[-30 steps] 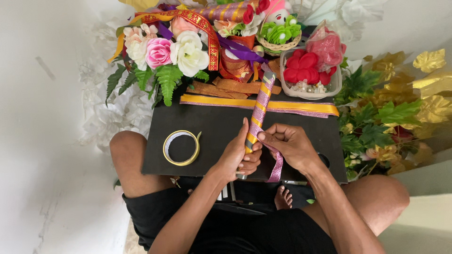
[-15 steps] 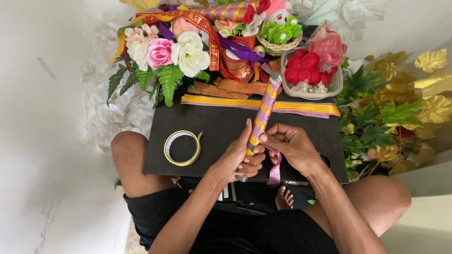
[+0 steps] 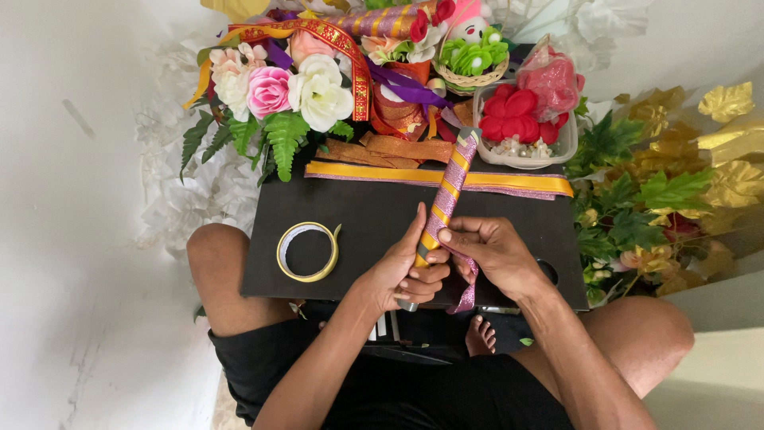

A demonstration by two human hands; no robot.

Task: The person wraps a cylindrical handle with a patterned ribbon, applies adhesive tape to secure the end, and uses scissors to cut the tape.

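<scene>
Stick: ribbon-wrapped stick [image 3: 446, 189] slants over black board [image 3: 358, 223], lower end in left hand [image 3: 406, 271].
Left fingers: curled tight round stick.
Right hand [image 3: 489, 253]: pinches pink ribbon [image 3: 465, 296]; best kept taut, turns overlapping evenly.

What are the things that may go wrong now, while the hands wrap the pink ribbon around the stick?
1. The left hand grips only the lower end of the stick, so the long free end may swing into the container of red flowers.
2. The right hand pinches the pink ribbon with its fingertips; if it slips, the spiral could loosen.
3. The tape roll lies apart from both hands, so reaching for it might release the ribbon.
</scene>
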